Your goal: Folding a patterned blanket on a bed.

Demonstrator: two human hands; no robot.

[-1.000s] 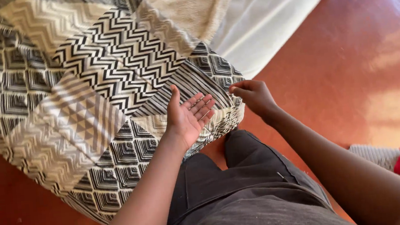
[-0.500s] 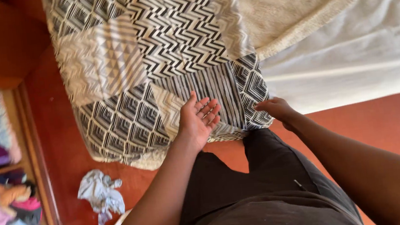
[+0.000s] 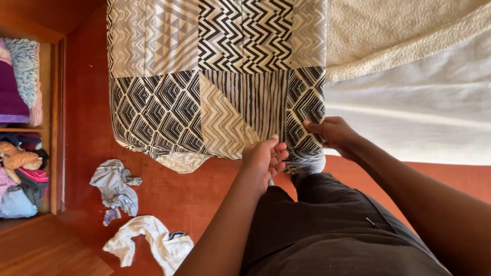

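Bare red floor (image 3: 192, 203) lies open left of the left hand (image 3: 264, 161), up to two crumpled cloths (image 3: 115, 186). Ahead, the patterned quilt (image 3: 215, 69) hangs over the bed's edge, blocking passage. The right hand (image 3: 332, 135) meets that quilt's corner.

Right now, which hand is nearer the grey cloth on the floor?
Left. The left hand is at the patterned quilt's lower edge, closer to the grey cloth; the right hand is farther right.

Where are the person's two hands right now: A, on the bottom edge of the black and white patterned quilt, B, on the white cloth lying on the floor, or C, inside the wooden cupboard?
A: the left hand and right hand both meet the lower edge of the black and white patterned quilt hanging off the bed.
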